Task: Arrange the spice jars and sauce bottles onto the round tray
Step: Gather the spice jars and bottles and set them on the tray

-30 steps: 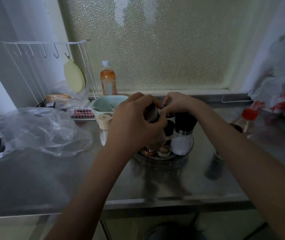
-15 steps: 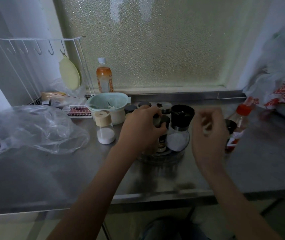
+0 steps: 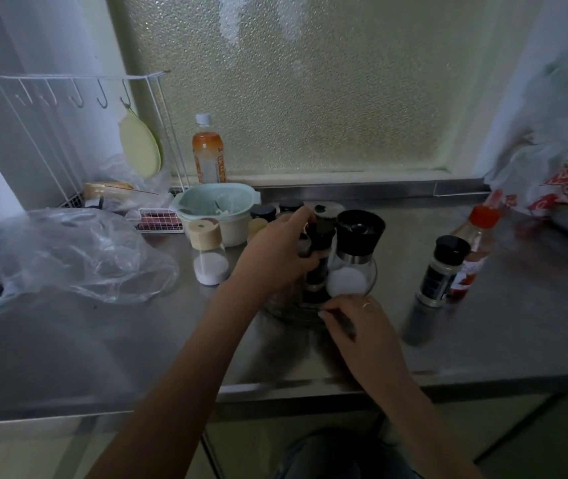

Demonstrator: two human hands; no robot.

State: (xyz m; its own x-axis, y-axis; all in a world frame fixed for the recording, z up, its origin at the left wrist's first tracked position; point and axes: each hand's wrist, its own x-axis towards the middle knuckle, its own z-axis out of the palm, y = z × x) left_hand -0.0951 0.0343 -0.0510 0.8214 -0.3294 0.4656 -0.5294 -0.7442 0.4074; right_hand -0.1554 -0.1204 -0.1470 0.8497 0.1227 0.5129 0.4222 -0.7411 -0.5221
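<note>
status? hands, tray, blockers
Left hand gripping a dark jar on the tray. Right hand at tray's near rim. Black-capped shaker, red-capped bottle off-tray, right.

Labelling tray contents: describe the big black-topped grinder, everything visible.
The grinder stands upright on the right side of the round tray, the tallest thing there. It has a wide, matte black cap with a small knob in its top, a thin metal band below, and a rounded clear body, glass by its look, holding white grains in its lower half. Dark-capped spice jars crowd its left side. The right hand sits at the tray rim just below its base; whether they touch is unclear. The left hand grips a neighbouring jar, not the grinder.
</note>
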